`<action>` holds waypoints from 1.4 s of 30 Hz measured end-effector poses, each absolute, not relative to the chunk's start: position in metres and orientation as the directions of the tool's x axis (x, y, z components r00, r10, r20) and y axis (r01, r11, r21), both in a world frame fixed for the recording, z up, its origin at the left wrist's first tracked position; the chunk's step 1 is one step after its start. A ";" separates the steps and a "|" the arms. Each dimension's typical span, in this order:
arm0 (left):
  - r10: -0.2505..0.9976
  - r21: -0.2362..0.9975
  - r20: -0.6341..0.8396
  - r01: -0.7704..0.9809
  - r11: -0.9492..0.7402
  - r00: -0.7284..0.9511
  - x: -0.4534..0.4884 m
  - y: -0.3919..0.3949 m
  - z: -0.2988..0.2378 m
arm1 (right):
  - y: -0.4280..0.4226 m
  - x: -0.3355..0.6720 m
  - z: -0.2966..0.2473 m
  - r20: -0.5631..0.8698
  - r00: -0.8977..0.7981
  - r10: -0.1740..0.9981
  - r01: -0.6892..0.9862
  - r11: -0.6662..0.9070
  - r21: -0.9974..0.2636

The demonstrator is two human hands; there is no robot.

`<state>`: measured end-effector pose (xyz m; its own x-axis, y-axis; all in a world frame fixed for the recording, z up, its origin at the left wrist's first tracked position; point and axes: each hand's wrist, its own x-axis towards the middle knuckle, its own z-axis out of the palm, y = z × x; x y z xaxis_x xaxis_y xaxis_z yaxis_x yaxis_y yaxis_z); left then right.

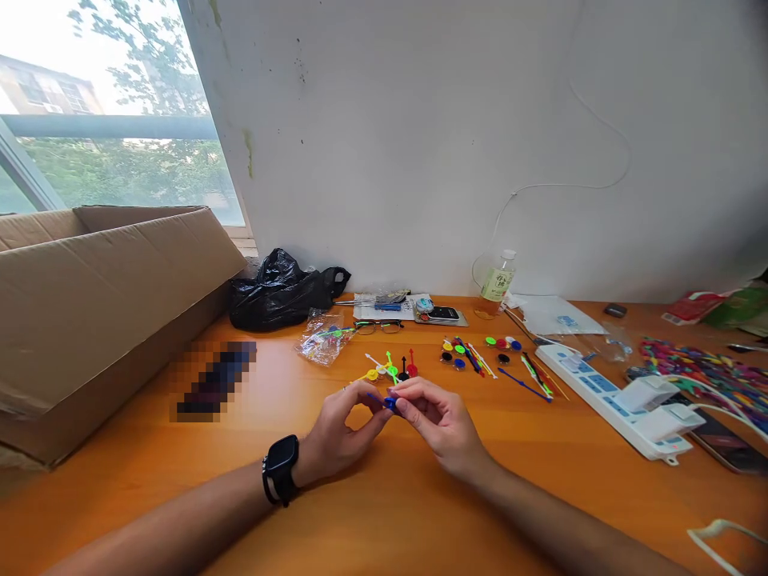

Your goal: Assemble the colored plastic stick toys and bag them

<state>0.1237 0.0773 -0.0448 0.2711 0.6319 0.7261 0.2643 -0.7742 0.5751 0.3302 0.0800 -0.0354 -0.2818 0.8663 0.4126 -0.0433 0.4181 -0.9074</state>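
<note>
The blue piece (391, 404) is partly hidden — the box (114, 312) cut off left, a dark object (217, 382) pixelated.

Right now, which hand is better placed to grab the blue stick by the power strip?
Likely the right hand: it's nearer the blue stick than the left hand. Both hold a blue piece, so the right would first let go.
</note>
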 end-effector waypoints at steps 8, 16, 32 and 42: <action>0.682 0.651 0.690 0.204 -0.731 0.242 0.126 0.075 -0.039 | 0.076 0.329 -0.039 0.463 -0.228 0.856 -0.012 0.473 -0.881; 0.820 0.862 0.494 -0.041 -0.504 0.289 0.130 0.072 -0.035 | 0.076 0.330 -0.042 0.478 -0.221 0.850 -0.043 0.482 -0.875; 0.845 0.943 0.098 -0.321 0.090 0.526 0.118 0.089 -0.023 | 0.081 0.337 -0.030 0.262 -0.501 0.825 -0.183 0.195 -0.964; 0.831 0.946 0.054 -0.296 0.135 0.554 0.115 0.089 -0.028 | 0.080 0.337 -0.026 0.208 -0.540 0.816 -0.094 0.187 -0.978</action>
<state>0.1151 0.0894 -0.0280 0.5538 0.8309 0.0543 -0.2957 0.1353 0.9457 0.3369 0.0799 -0.0258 -0.5396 0.8159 0.2075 -0.0937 0.1868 -0.9779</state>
